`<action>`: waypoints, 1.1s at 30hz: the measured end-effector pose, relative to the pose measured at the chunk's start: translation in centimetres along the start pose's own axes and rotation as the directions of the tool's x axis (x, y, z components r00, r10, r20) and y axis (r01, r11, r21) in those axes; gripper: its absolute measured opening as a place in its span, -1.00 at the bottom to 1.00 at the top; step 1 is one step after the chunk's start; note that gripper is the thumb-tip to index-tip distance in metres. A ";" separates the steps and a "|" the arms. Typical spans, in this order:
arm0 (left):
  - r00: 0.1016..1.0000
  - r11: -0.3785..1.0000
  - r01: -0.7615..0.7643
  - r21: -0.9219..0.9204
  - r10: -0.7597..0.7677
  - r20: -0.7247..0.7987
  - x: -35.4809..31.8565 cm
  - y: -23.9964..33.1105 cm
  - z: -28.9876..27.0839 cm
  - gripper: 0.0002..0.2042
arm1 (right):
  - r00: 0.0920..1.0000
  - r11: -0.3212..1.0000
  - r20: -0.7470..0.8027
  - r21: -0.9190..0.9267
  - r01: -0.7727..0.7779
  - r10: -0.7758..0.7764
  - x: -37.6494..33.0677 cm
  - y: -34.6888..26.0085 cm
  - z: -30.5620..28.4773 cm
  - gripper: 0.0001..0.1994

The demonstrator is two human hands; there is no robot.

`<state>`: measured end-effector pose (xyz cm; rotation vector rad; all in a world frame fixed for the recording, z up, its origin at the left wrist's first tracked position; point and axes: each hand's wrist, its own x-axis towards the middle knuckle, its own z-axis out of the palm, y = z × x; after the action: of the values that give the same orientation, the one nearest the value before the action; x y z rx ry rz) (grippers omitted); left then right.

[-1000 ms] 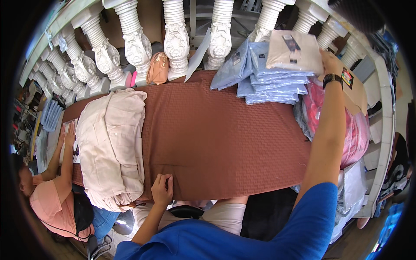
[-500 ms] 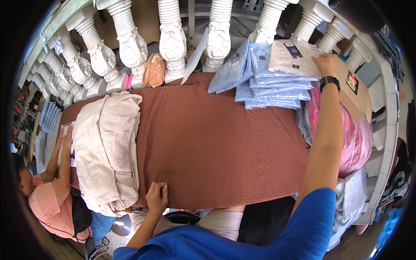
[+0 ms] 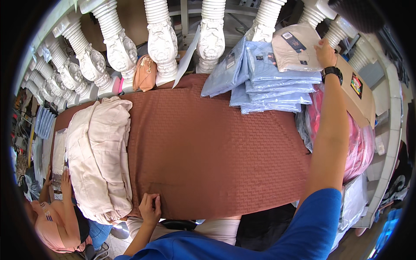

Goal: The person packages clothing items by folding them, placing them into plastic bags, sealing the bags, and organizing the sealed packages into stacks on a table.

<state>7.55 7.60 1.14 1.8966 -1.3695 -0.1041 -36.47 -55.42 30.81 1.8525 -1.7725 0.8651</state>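
Note:
My right hand [image 3: 326, 53] reaches to the far right, its fingers closed on the edge of a beige folded garment [image 3: 291, 57] in a clear bag with a dark tag. That garment is tilted on top of a stack of light blue bagged garments [image 3: 277, 96]. Another blue bagged garment [image 3: 225, 71] leans against the stack's left side. Near the table's front edge, my left hand [image 3: 150, 209] rests on the brown cloth [image 3: 190, 143] with its fingers curled in and nothing visible in them. Left of it lies a thick pile of unbagged beige garments [image 3: 99, 156].
A white balustrade [image 3: 162, 47] runs along the far side, with a tan pouch [image 3: 144, 73] and a white sheet [image 3: 187, 56] before it. A cardboard piece [image 3: 356, 97] and pink bagged goods [image 3: 357, 141] are at right. Another person [image 3: 60, 221] works at far left.
My right hand has tilted the beige bagged garment up, lifting its far side. The view has shifted slightly. The other person's hands have moved nearer to their body; my left hand stays curled.

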 end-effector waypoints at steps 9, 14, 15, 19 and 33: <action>0.998 0.998 -0.052 -0.017 0.051 -0.027 0.4 0.3 0.1 -0.97 | 0.995 0.978 0.053 0.187 -0.097 0.089 -2.9 2.3 1.4 -0.58; 1.000 0.999 -0.016 -0.039 0.015 -0.020 0.2 0.7 -0.2 -0.97 | 0.947 0.926 0.038 0.204 -0.319 0.318 -4.6 -1.1 -0.5 -0.61; 0.999 0.999 -0.026 -0.039 0.025 -0.025 0.3 0.6 0.0 -0.97 | 0.905 0.842 0.128 0.332 -0.425 0.406 -5.0 -1.5 -0.4 -0.62; 0.999 0.999 -0.046 -0.021 0.045 -0.029 0.2 0.6 0.1 -0.97 | 0.709 0.201 0.624 0.688 -0.698 0.327 -7.3 -2.4 -0.2 -0.67; 0.993 0.987 -0.018 -0.160 0.036 0.111 2.0 5.3 1.1 -0.68 | 0.583 -0.240 0.733 0.672 -0.701 0.350 -19.0 -2.6 5.9 -0.67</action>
<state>3.84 4.70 4.42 1.7615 -1.4178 -0.3032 -32.79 -45.62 13.73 1.5393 -2.5148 3.0729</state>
